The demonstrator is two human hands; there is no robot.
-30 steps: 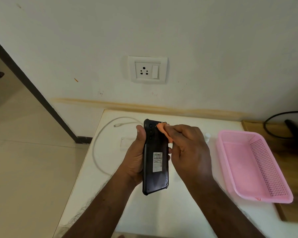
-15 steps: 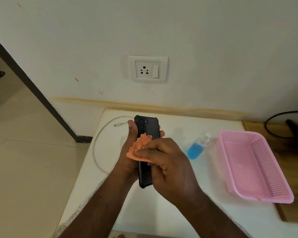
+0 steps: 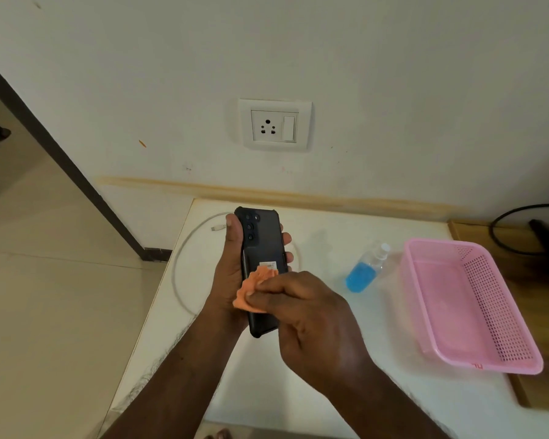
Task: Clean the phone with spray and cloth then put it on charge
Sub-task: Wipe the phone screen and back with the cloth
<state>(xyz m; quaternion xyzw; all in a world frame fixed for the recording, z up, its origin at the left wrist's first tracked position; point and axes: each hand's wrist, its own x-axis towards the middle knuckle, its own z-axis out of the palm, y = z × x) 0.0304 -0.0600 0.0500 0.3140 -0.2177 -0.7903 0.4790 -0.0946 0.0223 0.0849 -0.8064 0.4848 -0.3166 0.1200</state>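
Orange cloth (image 3: 254, 291) pinched in right hand (image 3: 311, 315), pressed on phone (image 3: 263, 248)

A black phone (image 3: 263, 245) bearing a white sticker (image 3: 268, 265) meets an orange cloth (image 3: 253, 291). Blue liquid fills the clear spray bottle (image 3: 363, 274) beside a pink perforated basket (image 3: 476, 304) on the white table (image 3: 330, 391).

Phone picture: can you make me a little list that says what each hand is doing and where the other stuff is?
left hand: holds the black phone upright, back side facing the camera
right hand: presses the orange cloth on the phone's back
spray bottle: on the white table, blue liquid inside, left of the pink basket
white cable: looped on the table behind the phone, not plugged into it
wall socket: above the table, nothing plugged in
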